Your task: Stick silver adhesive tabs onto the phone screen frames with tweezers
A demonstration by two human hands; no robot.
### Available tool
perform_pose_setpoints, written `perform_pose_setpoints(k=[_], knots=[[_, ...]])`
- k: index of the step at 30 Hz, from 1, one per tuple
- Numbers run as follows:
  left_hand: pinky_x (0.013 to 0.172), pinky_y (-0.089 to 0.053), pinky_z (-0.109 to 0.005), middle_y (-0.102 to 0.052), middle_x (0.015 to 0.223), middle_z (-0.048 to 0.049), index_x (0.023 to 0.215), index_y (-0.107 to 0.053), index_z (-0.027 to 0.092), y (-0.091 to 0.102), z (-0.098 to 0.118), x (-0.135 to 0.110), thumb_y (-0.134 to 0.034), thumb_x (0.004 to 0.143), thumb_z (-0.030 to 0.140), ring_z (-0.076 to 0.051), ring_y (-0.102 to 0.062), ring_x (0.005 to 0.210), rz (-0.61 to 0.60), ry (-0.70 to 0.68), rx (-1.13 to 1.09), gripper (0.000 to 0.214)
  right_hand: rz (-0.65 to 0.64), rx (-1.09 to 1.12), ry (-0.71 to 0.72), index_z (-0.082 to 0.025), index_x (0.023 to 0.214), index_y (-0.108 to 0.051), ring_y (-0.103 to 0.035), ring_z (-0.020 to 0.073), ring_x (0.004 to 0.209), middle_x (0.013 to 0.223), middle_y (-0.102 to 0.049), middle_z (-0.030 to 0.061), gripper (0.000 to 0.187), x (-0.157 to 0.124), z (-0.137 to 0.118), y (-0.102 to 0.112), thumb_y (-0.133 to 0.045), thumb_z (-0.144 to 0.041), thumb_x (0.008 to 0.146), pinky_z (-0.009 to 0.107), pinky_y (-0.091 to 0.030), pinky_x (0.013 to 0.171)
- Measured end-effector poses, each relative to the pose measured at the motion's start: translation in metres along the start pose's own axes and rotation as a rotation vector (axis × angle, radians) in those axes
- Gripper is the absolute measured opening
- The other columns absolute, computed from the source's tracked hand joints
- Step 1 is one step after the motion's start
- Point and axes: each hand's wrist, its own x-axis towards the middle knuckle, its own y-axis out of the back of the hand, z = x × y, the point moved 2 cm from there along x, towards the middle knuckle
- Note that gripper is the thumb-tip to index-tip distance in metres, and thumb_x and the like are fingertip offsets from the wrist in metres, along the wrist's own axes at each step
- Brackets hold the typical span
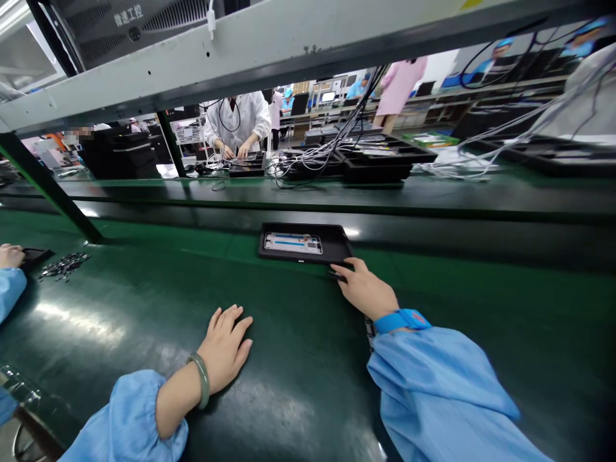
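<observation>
My left hand (224, 350) lies on the green tabletop with its fingers stretched and apart, holding nothing. A green bangle (203, 381) circles its wrist. At the near right corner of a black tray (337, 242) is my right hand (366, 289), its fingers closed about a small dark object (337, 276) whose kind I cannot make out. Whether these fingers also touch the tray is unclear. Inside the tray, toward its left side, lies a phone frame (292, 243) in silver-white with blue strips. A dark-and-silver part (369, 332) shows beside my right wrist, mostly hidden by my sleeve.
A pile of small black pieces (65, 265) lies at the left, near another person's hand (10, 256). A metal shelf beam (192, 61) crosses above. Across the line, a person in a white coat (240, 122) works beside cables (308, 157) and stacked black trays (380, 168).
</observation>
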Motion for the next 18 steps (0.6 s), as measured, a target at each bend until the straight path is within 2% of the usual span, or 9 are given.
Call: perform_pose_setpoints(k=[4, 8, 13, 18], knots=[[0.105, -0.028, -0.052, -0.045, 0.128, -0.0112, 0.123, -0.044, 0.020, 0.001, 0.001, 0.000, -0.041, 0.088, 0.023, -0.024, -0.035, 0.127, 0.005, -0.004, -0.003, 0.036, -0.040, -0.013, -0.010, -0.027, 0.118, -0.060, -0.059, 0.0293, 0.101, 0.138, -0.034, 0.0136, 0.036, 0.003, 0.007, -0.005, -0.042, -0.035, 0.088, 0.040, -0.049, 0.083], [0.104, -0.028, -0.052, -0.047, 0.127, -0.0111, 0.123, -0.045, 0.020, 0.001, 0.001, 0.000, -0.042, 0.088, 0.024, -0.024, -0.037, 0.126, 0.026, 0.003, 0.001, 0.035, -0.048, -0.004, -0.014, -0.029, 0.118, -0.060, -0.063, 0.0266, 0.093, 0.138, -0.037, 0.0094, 0.040, 0.005, 0.011, -0.007, -0.035, -0.044, 0.090, 0.040, -0.050, 0.079], [0.104, -0.029, -0.052, -0.047, 0.127, -0.0109, 0.122, -0.045, 0.020, 0.000, 0.000, 0.000, -0.042, 0.087, 0.024, -0.024, -0.037, 0.126, 0.042, 0.003, 0.006, 0.035, -0.065, -0.006, 0.036, -0.031, 0.119, -0.059, -0.061, 0.0272, 0.096, 0.146, -0.028, 0.0056, 0.040, 0.008, 0.012, -0.005, -0.036, -0.045, 0.090, 0.041, -0.050, 0.079], [0.104, -0.029, -0.052, -0.047, 0.127, -0.0113, 0.122, -0.045, 0.020, 0.000, 0.000, 0.000, -0.041, 0.087, 0.024, -0.024, -0.037, 0.126, 0.044, -0.004, 0.018, 0.035, -0.118, 0.007, 0.049, -0.033, 0.119, -0.058, -0.064, 0.0251, 0.090, 0.142, -0.035, 0.0039, 0.040, 0.014, 0.012, -0.005, -0.036, -0.048, 0.090, 0.041, -0.051, 0.078]])
